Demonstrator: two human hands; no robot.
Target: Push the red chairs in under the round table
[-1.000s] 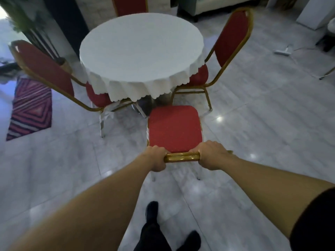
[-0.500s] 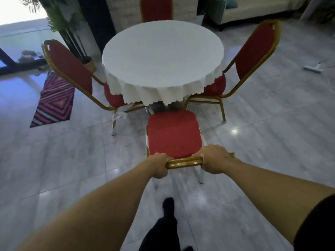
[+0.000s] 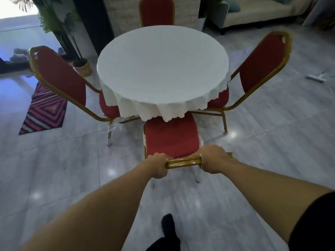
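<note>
the floor (image 3: 272, 142) was pale grey glossy tile with spots of reflected light. left of the potted palm (image 3: 59, 33) daylight glared in, and a striped rug (image 3: 45, 109) lay nearer. right of the palm stood a cream sofa (image 3: 259, 13).

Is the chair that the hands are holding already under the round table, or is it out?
Mostly out. Only the front edge of the chair seat lies under the tablecloth fringe. Left hand and right hand grip its back rail.
</note>
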